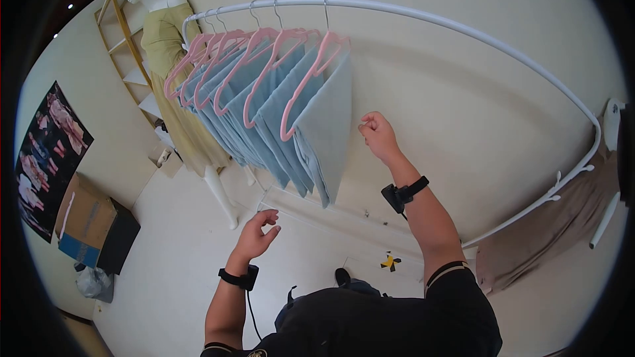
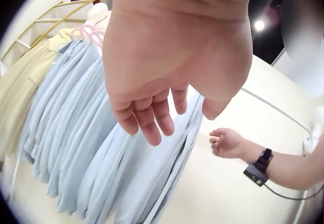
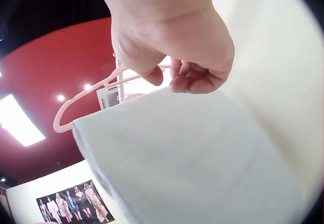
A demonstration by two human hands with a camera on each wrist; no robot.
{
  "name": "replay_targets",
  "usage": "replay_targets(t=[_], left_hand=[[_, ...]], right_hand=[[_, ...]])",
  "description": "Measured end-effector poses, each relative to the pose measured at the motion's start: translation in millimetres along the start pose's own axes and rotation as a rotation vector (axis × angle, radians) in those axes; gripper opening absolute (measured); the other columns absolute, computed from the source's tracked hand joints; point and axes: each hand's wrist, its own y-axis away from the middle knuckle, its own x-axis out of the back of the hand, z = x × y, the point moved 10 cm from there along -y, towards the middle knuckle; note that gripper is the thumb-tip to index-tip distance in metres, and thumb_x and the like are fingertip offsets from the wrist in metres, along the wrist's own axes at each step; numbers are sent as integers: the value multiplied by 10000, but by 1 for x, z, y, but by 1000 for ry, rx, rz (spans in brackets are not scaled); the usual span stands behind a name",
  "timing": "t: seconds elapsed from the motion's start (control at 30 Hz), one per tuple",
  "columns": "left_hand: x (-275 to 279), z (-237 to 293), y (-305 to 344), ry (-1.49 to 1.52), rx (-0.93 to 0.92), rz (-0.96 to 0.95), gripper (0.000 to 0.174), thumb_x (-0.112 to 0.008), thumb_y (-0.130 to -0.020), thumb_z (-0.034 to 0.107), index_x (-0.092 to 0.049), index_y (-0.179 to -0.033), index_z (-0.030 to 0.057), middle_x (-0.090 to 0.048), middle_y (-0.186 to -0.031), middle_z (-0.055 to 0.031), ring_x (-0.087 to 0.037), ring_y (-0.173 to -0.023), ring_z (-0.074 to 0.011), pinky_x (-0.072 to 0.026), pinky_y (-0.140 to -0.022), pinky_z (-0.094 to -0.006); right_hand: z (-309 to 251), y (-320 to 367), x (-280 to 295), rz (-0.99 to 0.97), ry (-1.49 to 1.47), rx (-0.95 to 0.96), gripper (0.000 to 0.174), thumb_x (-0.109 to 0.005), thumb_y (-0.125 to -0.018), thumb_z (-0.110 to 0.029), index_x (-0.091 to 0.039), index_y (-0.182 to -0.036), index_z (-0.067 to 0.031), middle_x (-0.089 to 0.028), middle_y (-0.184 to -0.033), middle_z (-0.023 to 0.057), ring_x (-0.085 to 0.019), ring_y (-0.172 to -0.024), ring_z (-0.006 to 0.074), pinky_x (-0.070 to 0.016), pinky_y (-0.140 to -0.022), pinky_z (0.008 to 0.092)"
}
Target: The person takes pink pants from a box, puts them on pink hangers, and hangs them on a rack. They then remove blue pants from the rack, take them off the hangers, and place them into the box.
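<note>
Light blue folded garments [image 1: 327,125] [image 2: 101,148] hang in a row on pink hangers [image 1: 288,109] from a white rail [image 1: 423,13]. To the right of the nearest garment [image 3: 167,153], my right hand [image 1: 380,137] [image 3: 172,42] is raised with its fingers loosely bent and nothing seen in them; the head view shows a small gap between hand and cloth. My left hand [image 1: 256,235] [image 2: 177,52] is lower, below the garments' hems in the head view, its fingers relaxed and slightly bent, holding nothing.
A mannequin [image 1: 165,46] in a yellow-green dress stands behind the rail's left end, beside a wooden-framed shelf [image 1: 119,23]. Cardboard boxes [image 1: 89,221] and a plastic bag [image 1: 92,282] are at the left. Brown cloth [image 1: 536,241] hangs at the right. Yellow-black tape [image 1: 391,262] marks the floor.
</note>
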Motion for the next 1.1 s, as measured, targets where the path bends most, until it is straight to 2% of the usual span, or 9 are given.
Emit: replay_targets(t=[0.27,0.43,0.53,0.57,0.7,0.87,0.97,1.03,1.1], left_hand=[[47,148,-67,-72,-314,388,510,-657,-837,170,-459,-1281,19,-581,-1165,-128,-544,-1093,-252,-405,-955,-374],[54,185,-86,-29,-432,521,433,-602,-880,189,-475,-1255,13,-590,-1150,-133,-567,-1063,-262,-427,-924,-368],[53,194,-91,-179,-408,613,331,-565,-911,176,-516,-1196,15,-619,-1090,-142,-607,-984,-276,-465,-858,-344],[54,203,-91,-213,-452,710,210,-529,-933,168,-584,-1068,18,-650,-933,-134,-634,-829,-282,-492,-737,-331],[53,201,-98,-315,-451,710,216,-488,-952,186,-621,-883,31,-624,-723,-94,-596,-612,-271,-468,-585,-349],[85,205,-76,-275,-559,846,309,-442,-988,250,-604,-882,9,-637,-744,-98,-605,-614,-215,-470,-576,-302],[119,204,-45,-204,-621,971,383,-394,-1009,321,-531,-874,-10,-636,-749,-110,-597,-638,-154,-468,-553,-252],[137,191,-23,-227,-590,1032,383,-381,-1012,335,-491,-853,5,-621,-725,-104,-582,-626,-142,-462,-540,-237],[153,176,-1,-280,-488,1099,406,-362,-1013,371,-466,-823,27,-589,-672,-74,-530,-559,-99,-429,-497,-208]], right_hand=[[0,-136,12,48,-114,117,432,-649,-835,-184,-469,-1185,-5,-600,-973,94,-571,-889,164,-457,-789,290],[-5,-193,4,150,-145,86,605,-614,-864,-297,-369,-1341,-18,-562,-1138,137,-519,-1077,212,-433,-890,336],[0,-215,-10,76,-237,44,638,-569,-884,-331,-322,-1390,-32,-576,-1134,128,-509,-1079,230,-431,-892,355],[2,-224,-15,56,-243,51,638,-569,-884,-331,-322,-1390,-32,-576,-1134,128,-509,-1079,230,-431,-892,355],[-5,-229,-32,-70,-582,22,633,-534,-897,-291,-282,-1417,-35,-595,-1101,114,-544,-990,206,-432,-873,321],[-53,-196,-21,-152,-765,132,595,-495,-908,-216,-262,-1425,-36,-603,-1066,121,-570,-935,186,-439,-838,296],[-84,-162,-19,-229,-823,179,531,-457,-928,-190,-287,-1404,-29,-564,-1133,118,-555,-1034,189,-458,-892,336],[-94,-138,-18,-199,-836,200,500,-470,-922,-149,-301,-1380,-39,-619,-977,115,-571,-854,145,-453,-721,269],[-85,-126,-24,-291,-796,167,416,-482,-915,-123,-364,-1304,-32,-612,-923,102,-552,-772,121,-435,-659,246]])
